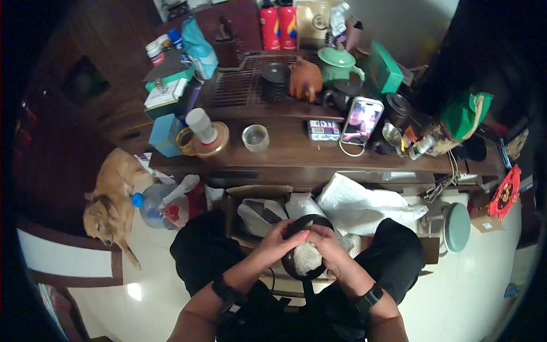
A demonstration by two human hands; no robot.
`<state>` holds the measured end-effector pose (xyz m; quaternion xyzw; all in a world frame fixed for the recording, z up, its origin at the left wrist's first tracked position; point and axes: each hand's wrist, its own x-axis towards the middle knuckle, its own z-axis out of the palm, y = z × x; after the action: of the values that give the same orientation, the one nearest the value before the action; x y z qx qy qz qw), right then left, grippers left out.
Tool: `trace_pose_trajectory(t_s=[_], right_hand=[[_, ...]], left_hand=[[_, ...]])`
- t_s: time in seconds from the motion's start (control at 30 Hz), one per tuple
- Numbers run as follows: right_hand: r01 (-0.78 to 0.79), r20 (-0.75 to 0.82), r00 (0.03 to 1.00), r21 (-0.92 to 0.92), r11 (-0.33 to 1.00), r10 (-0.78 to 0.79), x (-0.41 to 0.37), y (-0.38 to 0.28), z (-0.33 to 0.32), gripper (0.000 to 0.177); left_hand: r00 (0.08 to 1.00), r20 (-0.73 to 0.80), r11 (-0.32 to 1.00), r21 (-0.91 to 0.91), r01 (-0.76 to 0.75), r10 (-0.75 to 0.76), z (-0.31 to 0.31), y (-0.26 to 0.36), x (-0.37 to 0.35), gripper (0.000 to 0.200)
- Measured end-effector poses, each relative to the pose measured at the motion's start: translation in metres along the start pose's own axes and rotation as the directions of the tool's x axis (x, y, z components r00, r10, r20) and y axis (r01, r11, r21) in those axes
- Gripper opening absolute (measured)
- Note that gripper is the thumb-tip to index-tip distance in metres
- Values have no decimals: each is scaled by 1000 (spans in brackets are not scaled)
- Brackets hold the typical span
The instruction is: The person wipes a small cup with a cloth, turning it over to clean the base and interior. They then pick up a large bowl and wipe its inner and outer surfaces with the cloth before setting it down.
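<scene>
Between my knees is a dark round bowl (pixel 289 263) with a pale, fibrous or grainy mass (pixel 307 260) in it. My left hand (pixel 280 241) reaches over the bowl from the left, its fingers closed. From the other side comes my right hand (pixel 327 245), also closed, with the fingertips of both hands meeting above the bowl. A small pale green bit (pixel 308 226) shows near the fingertips; what exactly they pinch is hidden. Behind the bowl stands an open cardboard box (pixel 259 191) with white plastic bags, and a white sack (pixel 356 199) lies beside it.
A wooden table (pixel 285 157) ahead bears a propped phone (pixel 362 121), a glass cup (pixel 256 138) and a teapot (pixel 306 80). A dog (pixel 114 199) lies on the floor at left near a large plastic bottle (pixel 154 206). At right stands a green-topped stool (pixel 457 228).
</scene>
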<state>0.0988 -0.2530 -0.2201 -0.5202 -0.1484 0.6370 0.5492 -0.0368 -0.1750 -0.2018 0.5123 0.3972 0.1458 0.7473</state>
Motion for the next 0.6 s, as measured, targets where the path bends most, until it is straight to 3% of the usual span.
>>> trace_pose_trajectory(t_s=[0.1, 0.13, 0.27, 0.37, 0.4, 0.5, 0.53, 0.6], right_hand=[[-17, 68, 998, -6, 1000, 18, -1, -6, -1, 23], [17, 86, 996, 15, 1000, -18, -3, -11, 3, 20], [56, -7, 998, 139, 989, -56, -2, -29, 6, 14], [262, -54, 964, 67, 963, -259, 16, -22, -16, 13], [263, -45, 964, 52, 963, -261, 6, -36, -3, 16], [429, -112, 850, -423, 798, -516, 7, -34, 2, 23], [429, -92, 804, -594, 681, -588, 8, -34, 2, 33], [515, 34, 674, -738, 436, -738, 6, -39, 8, 40]], left_hand=[[998, 49, 998, 47, -45, 43, -5, -2, 1, 56], [998, -6, 996, 61, -70, 70, -3, 6, -2, 53], [986, -11, 986, -24, -164, 164, -11, 5, 7, 51], [979, -68, 980, -43, -195, 191, -14, 13, 10, 50], [977, -64, 977, -60, -206, 202, -14, 23, 11, 50], [974, -92, 976, -44, -212, 207, -10, 35, 22, 51], [974, -90, 978, -11, -210, 208, -14, 29, 35, 51], [985, -44, 985, -30, -168, 167, -10, 48, 38, 51]])
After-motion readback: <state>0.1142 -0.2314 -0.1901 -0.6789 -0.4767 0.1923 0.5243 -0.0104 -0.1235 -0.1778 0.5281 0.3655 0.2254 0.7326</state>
